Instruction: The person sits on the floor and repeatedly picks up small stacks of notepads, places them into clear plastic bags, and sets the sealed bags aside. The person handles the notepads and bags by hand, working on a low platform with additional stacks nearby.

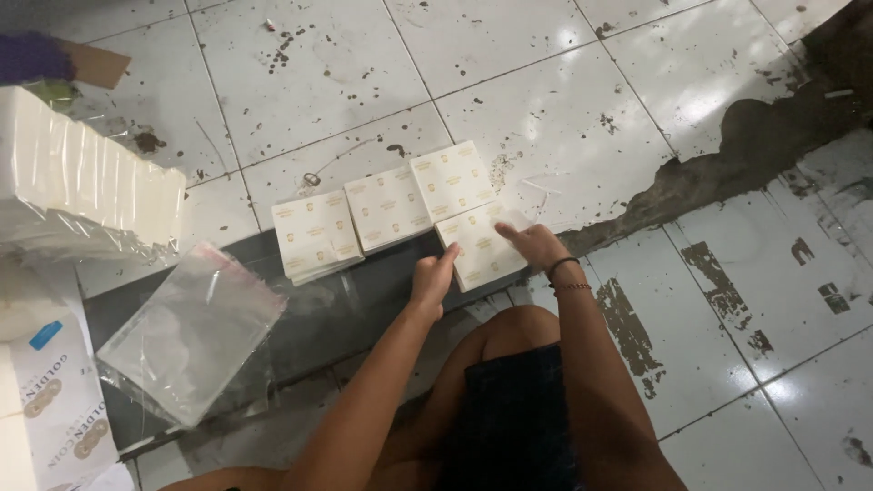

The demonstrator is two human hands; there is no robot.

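Matt paper napkin stacks [391,209]; glossy clear plastic bags [186,332]; stained glossy floor tiles [546,109].

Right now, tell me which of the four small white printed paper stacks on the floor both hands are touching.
The nearest stack, at the row's lower right. The left hand presses its left edge and the right hand rests on its right side; the other three stacks lie untouched.

Four square white packets with small gold prints lie on the floor: the left packet [315,235], the middle packet [389,207], the upper packet [452,179] and the nearest packet [482,245]. A clear plastic bag [186,332] lies left, under a film-wrapped white stack [82,186]. A white-and-gold wrapper [59,414] sits bottom left.
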